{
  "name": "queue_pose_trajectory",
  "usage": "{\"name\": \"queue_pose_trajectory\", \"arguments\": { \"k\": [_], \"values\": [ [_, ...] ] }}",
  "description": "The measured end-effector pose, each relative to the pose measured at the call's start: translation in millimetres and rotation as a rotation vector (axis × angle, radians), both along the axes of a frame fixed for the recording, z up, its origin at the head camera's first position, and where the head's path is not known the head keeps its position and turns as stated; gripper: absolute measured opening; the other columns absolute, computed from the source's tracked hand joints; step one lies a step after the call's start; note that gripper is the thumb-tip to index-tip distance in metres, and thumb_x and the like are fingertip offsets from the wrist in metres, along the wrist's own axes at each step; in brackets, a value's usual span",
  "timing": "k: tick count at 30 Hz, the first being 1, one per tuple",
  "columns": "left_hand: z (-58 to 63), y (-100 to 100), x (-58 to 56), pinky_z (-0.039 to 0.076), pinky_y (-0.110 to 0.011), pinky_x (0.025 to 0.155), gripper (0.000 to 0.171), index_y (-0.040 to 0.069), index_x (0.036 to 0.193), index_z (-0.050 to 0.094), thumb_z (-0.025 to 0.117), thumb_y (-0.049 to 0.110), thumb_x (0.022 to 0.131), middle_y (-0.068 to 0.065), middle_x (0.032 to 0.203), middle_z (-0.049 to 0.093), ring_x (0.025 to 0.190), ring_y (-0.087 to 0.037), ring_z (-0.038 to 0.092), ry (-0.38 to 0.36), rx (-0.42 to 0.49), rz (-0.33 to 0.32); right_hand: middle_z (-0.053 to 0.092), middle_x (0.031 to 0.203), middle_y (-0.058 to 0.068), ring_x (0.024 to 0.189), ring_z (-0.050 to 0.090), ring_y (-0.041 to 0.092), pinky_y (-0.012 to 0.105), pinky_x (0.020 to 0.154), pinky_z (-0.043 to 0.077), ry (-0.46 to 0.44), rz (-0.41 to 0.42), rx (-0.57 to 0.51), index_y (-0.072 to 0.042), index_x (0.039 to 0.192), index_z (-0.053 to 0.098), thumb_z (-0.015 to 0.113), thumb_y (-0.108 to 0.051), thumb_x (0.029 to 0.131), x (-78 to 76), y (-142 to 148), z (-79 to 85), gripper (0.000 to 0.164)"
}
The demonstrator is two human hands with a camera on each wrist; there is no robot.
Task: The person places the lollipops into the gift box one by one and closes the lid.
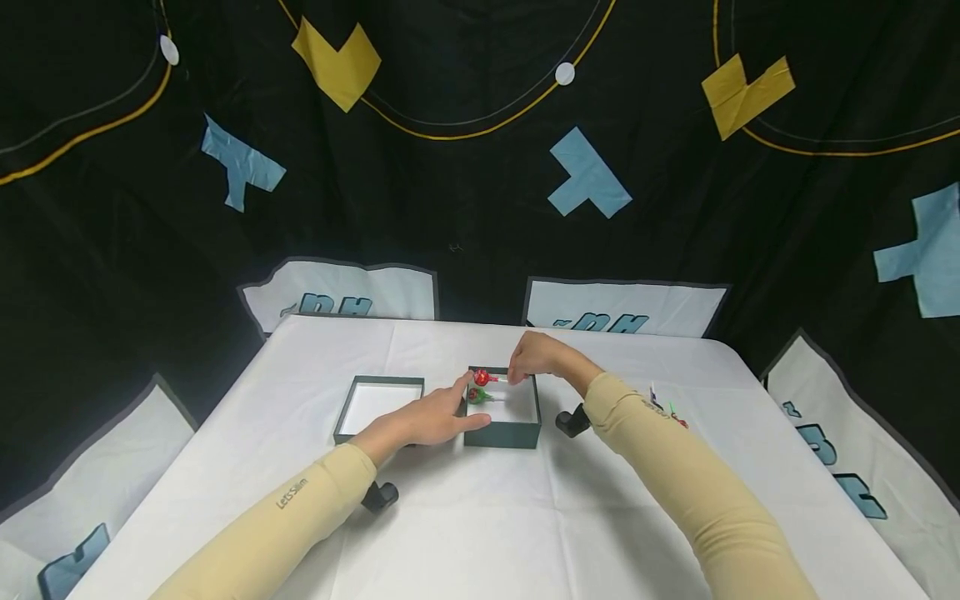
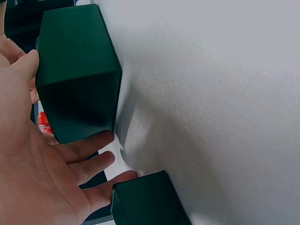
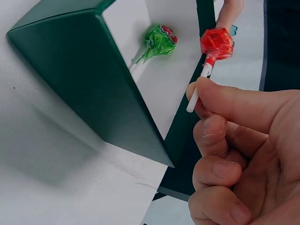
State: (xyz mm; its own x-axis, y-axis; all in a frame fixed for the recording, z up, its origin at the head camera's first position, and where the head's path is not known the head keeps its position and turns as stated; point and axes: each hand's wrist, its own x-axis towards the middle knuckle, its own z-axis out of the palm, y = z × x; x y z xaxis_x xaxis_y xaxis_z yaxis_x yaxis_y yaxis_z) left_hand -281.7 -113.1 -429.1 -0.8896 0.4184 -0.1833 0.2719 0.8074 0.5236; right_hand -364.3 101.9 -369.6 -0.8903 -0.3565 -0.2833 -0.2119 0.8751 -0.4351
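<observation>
My right hand (image 1: 534, 357) pinches the white stick of a red-wrapped lollipop (image 3: 217, 43) between thumb and index finger, over the far part of a dark green box (image 1: 501, 436). Inside that box, on its white floor, lies a green-wrapped lollipop (image 3: 160, 41). My left hand (image 1: 435, 412) is at the box's left side with fingers spread. In the left wrist view, its thumb rests at one edge of the box and its fingertips lie along the wall, nearly straight. The red lollipop's head hangs close to the left fingertips.
A second green box (image 1: 343, 438) with a white inside stands to the left, close beside my left hand. Several small coloured items (image 1: 675, 417) lie on the white-covered table (image 1: 465, 542) beyond my right sleeve. Black attachments (image 1: 573, 421) hang at both wrists. A dark curtain hangs behind the table.
</observation>
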Motion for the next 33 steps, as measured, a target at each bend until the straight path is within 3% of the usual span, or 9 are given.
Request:
{"name": "queue_pose_trajectory", "arguments": {
  "k": [15,24,33],
  "values": [
    [-4.6,0,-1.5,0.036,-0.056,0.115,0.101,0.014,0.163,0.009,0.052,0.071,0.092,-0.014,0.160,0.039,0.145,-0.032,0.042,0.014,0.005,0.006,0.072,0.080,0.000,0.082,0.063,0.017,0.036,0.083,0.053,0.021,0.000,0.080,-0.012,0.088,0.081,0.077,-0.018,0.088,3.0,-9,-9.4,0.007],
    [-2.3,2,1.0,0.037,-0.054,0.115,0.098,0.014,0.163,0.008,0.053,0.068,0.094,-0.016,0.159,0.040,0.144,-0.032,0.043,0.021,0.004,0.007,0.074,0.077,0.000,0.079,0.061,0.016,0.034,0.077,0.052,0.077,-0.015,0.121,-0.015,0.085,0.079,0.076,-0.019,0.087,9.0,-13,-17.1,0.006],
    [-2.8,2,2.1,0.038,-0.056,0.113,0.098,0.015,0.164,0.008,0.053,0.067,0.094,-0.015,0.158,0.041,0.143,-0.033,0.044,0.023,-0.006,0.013,0.072,0.080,-0.003,0.080,0.063,0.016,0.040,0.081,0.055,0.116,-0.046,0.124,-0.017,0.082,0.079,0.079,-0.019,0.085,18.3,-15,-20.1,0.005]
  ]
}}
